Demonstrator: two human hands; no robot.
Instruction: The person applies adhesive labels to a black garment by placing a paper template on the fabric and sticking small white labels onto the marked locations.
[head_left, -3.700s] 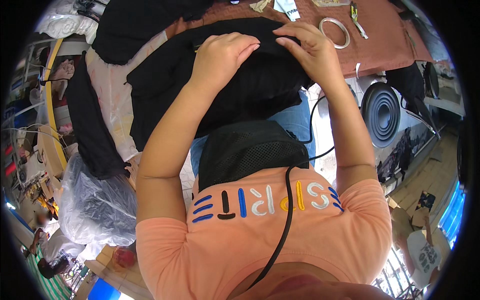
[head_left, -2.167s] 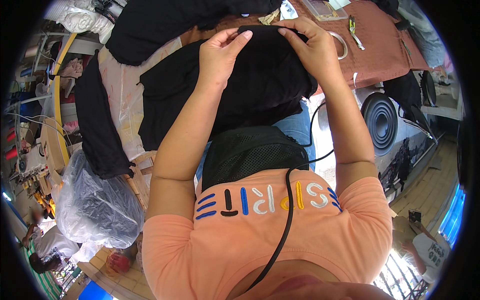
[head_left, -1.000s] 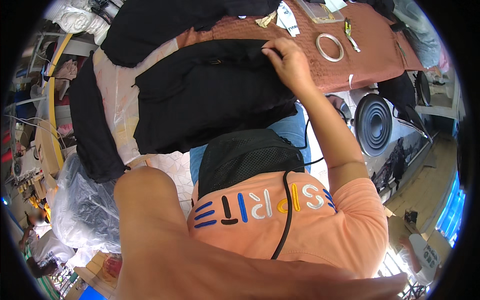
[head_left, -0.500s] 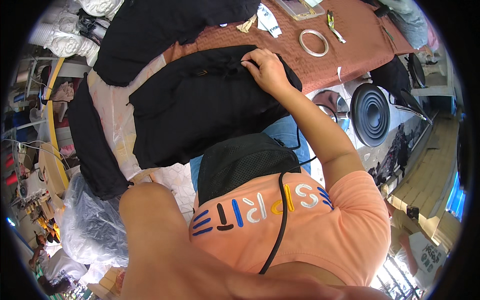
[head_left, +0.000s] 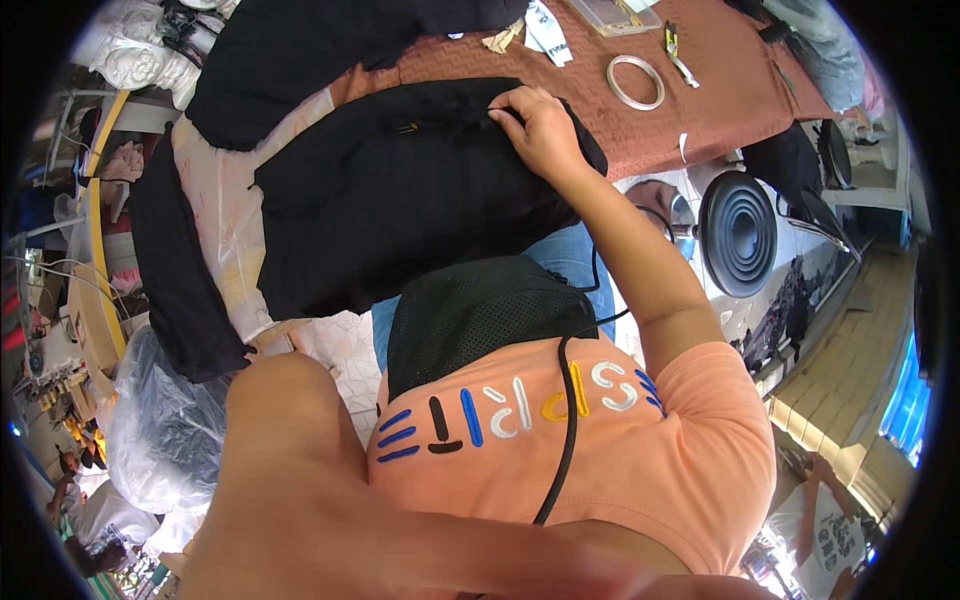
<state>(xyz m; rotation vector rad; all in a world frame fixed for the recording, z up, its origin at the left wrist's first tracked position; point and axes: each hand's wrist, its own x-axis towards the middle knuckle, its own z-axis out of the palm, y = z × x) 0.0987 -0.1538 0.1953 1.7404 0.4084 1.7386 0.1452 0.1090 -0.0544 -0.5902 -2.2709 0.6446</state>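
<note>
Since about two seconds ago, when both hands pinched the upper edge, the left arm [head_left: 280, 450] has swung back toward the head, leaving only the right-hand grip [head_left: 545, 135] on the black garment [head_left: 400, 210].

The garment is a deep, matte black, spread as a broad panel with soft wrinkles, its upper edge gently curved, its left edge uneven. A small gold-coloured mark [head_left: 407, 128] shows near the top. It lies over the near side of the brown-covered bench [head_left: 720, 80], partly on clear plastic sheeting [head_left: 215, 185], its lower right reaching the person's jeans [head_left: 572, 262].

Most of the cloth extends left of and below the right-hand grip, with a corner just to its right. That grip is nearly closed, thumb close to forefinger, a small fold apparently caught between the tips near the upper edge. The left hand is out of sight, so its state cannot be told.

Beyond the garment, a pale ring [head_left: 611, 80] lies near a yellow-handled tool [head_left: 673, 42].
</note>
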